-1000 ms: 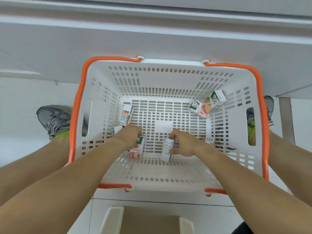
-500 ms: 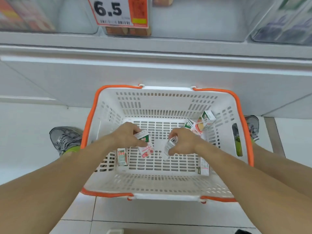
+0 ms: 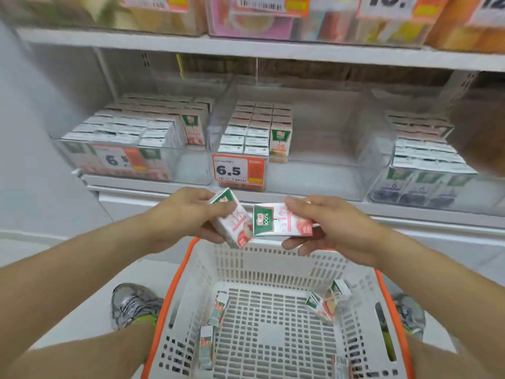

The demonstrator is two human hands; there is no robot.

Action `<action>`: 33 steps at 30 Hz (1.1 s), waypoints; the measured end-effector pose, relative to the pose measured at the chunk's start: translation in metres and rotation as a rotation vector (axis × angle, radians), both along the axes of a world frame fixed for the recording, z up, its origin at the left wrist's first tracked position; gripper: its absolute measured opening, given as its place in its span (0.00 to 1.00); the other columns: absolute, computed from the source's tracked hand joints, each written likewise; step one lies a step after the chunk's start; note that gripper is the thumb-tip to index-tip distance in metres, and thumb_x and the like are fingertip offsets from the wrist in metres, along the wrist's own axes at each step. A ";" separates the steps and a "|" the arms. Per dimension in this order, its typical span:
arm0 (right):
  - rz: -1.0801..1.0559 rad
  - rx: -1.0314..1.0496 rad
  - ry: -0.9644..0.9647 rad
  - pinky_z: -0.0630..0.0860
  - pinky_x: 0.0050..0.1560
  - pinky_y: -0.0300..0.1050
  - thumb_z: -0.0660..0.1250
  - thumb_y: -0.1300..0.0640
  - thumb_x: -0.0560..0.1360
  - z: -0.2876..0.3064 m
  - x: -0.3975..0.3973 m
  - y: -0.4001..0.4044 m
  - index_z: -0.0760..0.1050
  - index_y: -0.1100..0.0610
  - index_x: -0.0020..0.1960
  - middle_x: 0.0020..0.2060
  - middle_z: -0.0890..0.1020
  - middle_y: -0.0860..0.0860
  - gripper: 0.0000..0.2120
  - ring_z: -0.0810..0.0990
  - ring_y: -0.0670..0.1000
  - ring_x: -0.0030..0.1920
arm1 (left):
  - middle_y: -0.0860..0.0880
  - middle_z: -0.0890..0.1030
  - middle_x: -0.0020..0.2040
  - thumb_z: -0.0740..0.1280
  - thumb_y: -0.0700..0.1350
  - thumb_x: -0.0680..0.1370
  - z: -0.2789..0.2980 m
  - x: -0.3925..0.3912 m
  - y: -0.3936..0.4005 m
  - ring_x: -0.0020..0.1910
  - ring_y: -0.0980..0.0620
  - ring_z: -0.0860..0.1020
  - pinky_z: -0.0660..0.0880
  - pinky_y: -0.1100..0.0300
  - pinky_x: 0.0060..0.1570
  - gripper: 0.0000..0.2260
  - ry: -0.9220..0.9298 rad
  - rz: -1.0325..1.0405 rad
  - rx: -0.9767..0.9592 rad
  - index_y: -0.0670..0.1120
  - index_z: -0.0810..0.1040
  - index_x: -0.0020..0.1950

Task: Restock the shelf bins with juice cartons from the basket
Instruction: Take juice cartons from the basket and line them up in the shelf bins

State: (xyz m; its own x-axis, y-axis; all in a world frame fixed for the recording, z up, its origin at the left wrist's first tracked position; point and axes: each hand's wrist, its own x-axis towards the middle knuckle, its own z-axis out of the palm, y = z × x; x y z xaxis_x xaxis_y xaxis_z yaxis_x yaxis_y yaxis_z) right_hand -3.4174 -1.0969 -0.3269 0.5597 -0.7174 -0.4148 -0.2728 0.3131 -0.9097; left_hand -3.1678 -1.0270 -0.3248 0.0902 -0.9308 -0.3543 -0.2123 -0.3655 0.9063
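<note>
White cartons [image 3: 278,220], one per hand [image 3: 336,228]

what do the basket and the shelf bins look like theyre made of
Basket: looks like moulded white plastic, matt, its walls and floor slotted, with an orange rim. Shelf bins: probably clear acrylic or similar plastic, glossy; cartons show through the walls.

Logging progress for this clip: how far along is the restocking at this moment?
Midway. The left bin looks nearly full; the middle bin is only partly filled. The left hand and right hand each hold a carton above the basket. About five cartons remain inside, such as one.
</note>
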 end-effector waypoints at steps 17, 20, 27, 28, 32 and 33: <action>-0.178 0.334 -0.420 0.83 0.48 0.50 0.76 0.58 0.63 0.002 0.009 -0.006 0.85 0.64 0.50 0.48 0.84 0.59 0.17 0.83 0.54 0.44 | 0.36 0.85 0.49 0.66 0.49 0.80 0.003 -0.008 -0.019 0.39 0.45 0.83 0.82 0.50 0.45 0.15 0.179 0.101 -0.081 0.38 0.81 0.54; -0.139 0.212 -0.318 0.72 0.41 0.42 0.76 0.50 0.63 0.002 0.013 -0.008 0.86 0.56 0.47 0.45 0.85 0.53 0.15 0.79 0.47 0.40 | 0.37 0.85 0.49 0.64 0.51 0.81 0.000 -0.011 -0.020 0.46 0.37 0.84 0.82 0.45 0.51 0.16 0.231 0.125 -0.034 0.38 0.81 0.55; -0.103 0.064 -0.333 0.79 0.55 0.48 0.77 0.51 0.64 -0.005 0.030 -0.006 0.85 0.62 0.49 0.50 0.86 0.60 0.19 0.82 0.54 0.47 | 0.37 0.85 0.50 0.60 0.63 0.79 0.001 -0.013 -0.023 0.47 0.37 0.84 0.81 0.50 0.46 0.26 0.282 0.162 0.018 0.43 0.82 0.59; -0.098 0.035 -0.323 0.79 0.58 0.50 0.76 0.50 0.65 -0.006 0.032 -0.005 0.85 0.61 0.50 0.50 0.86 0.60 0.19 0.82 0.55 0.48 | 0.37 0.85 0.51 0.61 0.67 0.75 0.001 -0.013 -0.024 0.48 0.37 0.84 0.81 0.49 0.49 0.29 0.270 0.140 0.009 0.44 0.83 0.58; -0.078 -0.101 -0.235 0.80 0.48 0.43 0.74 0.45 0.68 -0.004 0.037 -0.005 0.85 0.58 0.51 0.47 0.86 0.56 0.19 0.81 0.51 0.45 | 0.39 0.85 0.51 0.74 0.63 0.68 0.003 -0.015 -0.023 0.51 0.38 0.84 0.81 0.48 0.52 0.32 0.220 0.097 -0.062 0.40 0.80 0.60; -0.076 -0.171 -0.178 0.79 0.45 0.42 0.73 0.44 0.68 -0.004 0.038 -0.005 0.85 0.56 0.52 0.46 0.85 0.56 0.18 0.80 0.50 0.44 | 0.39 0.85 0.51 0.74 0.60 0.67 0.003 -0.015 -0.022 0.51 0.38 0.84 0.80 0.48 0.53 0.31 0.225 0.104 -0.072 0.39 0.78 0.60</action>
State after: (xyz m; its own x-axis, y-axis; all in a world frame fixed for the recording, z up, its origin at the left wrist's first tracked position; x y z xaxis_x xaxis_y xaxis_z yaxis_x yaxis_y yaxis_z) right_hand -3.3792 -1.1018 -0.3311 0.5544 -0.8117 -0.1836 -0.0853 0.1640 -0.9828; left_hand -3.1825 -1.0495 -0.3215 0.1135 -0.9440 -0.3098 0.0330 -0.3081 0.9508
